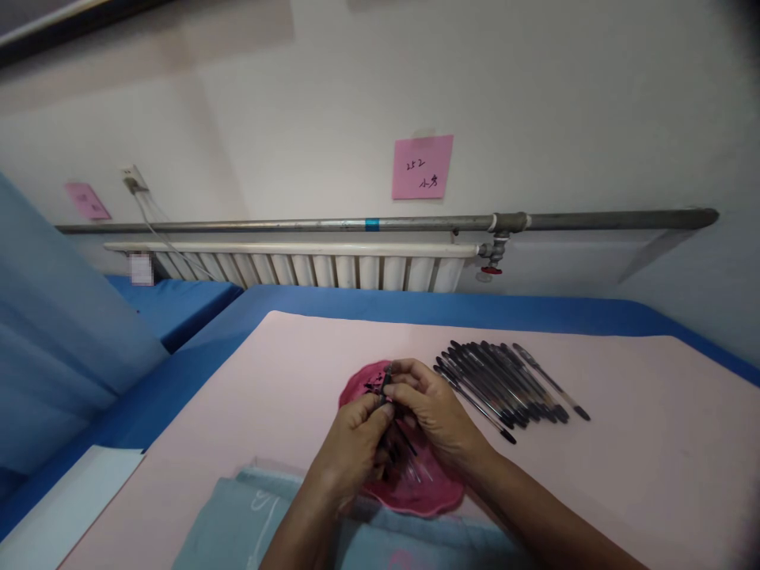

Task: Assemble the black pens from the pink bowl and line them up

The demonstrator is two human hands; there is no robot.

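Over a pink scalloped dish (409, 499), my left hand (358, 439) and my right hand (432, 405) meet with their fingertips together. Both are closed on a small black pen part (386, 376), which stands tilted up between the fingers; my fingers cover its lower end, and its exact kind is hard to make out. Small black pieces (373, 385) lie in the far side of the dish. Nearer me, thin clear tubes (419, 473) and a dark stick-like piece rest in it, partly hidden by my hands.
Right of the dish lies a row of several black-capped pens (499, 384) on the pink table cover (641, 443). A blue-grey cloth (237, 514) is at the near edge, with a white sheet (74, 503) at left. Behind are a radiator (347, 271) and a pipe (285, 225).
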